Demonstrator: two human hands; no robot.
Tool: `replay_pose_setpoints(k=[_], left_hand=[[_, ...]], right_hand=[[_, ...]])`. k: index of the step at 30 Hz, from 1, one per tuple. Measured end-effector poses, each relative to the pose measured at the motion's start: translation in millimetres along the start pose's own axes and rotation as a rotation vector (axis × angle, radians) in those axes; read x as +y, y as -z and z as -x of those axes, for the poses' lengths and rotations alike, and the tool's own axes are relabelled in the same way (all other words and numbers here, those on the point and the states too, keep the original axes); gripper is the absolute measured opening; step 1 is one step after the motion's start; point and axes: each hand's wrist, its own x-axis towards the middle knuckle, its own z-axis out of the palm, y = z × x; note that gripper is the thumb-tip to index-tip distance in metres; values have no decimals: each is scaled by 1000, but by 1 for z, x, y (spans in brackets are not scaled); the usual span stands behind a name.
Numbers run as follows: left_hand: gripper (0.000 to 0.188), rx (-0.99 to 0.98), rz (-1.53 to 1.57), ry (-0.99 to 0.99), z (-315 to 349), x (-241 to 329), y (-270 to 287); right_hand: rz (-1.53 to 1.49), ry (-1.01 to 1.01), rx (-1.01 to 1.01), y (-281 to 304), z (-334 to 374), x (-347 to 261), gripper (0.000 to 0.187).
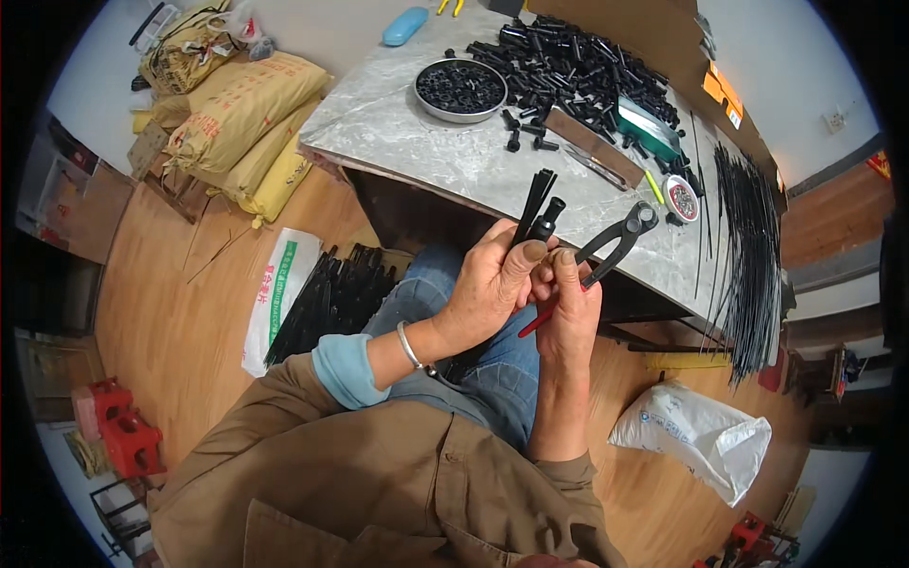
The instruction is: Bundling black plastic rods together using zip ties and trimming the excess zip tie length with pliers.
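Note:
My left hand is closed around a small bunch of thin black strips. A black tubular piece with a wider rounded end stands beside them, under my left thumb. In my right hand is a pair of pincers with dark jaws and red grips, the head tilted up to the right. The jaws are apart from the black pieces. Both hands meet above my lap at the table's front edge, fingertips almost touching. What lies between the fingertips is hidden.
On the grey marbled table are a round tin of small black parts, a heap of black tubular pieces, a green box and long black rods. Black strips lie on the floor; a white sack rests at right.

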Motion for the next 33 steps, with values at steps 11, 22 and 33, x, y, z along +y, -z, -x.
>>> replay_pose_setpoints(k=[11,22,33], left_hand=[[40,58,40,3,4,3,-1],[45,81,-27,-31,4,4,1],[50,40,-66,6,4,-1,3]], right_hand=[[208,91,31,-11,11,1,25],[221,85,41,-12,12,4,25],[242,66,60,-17,16,1,19]])
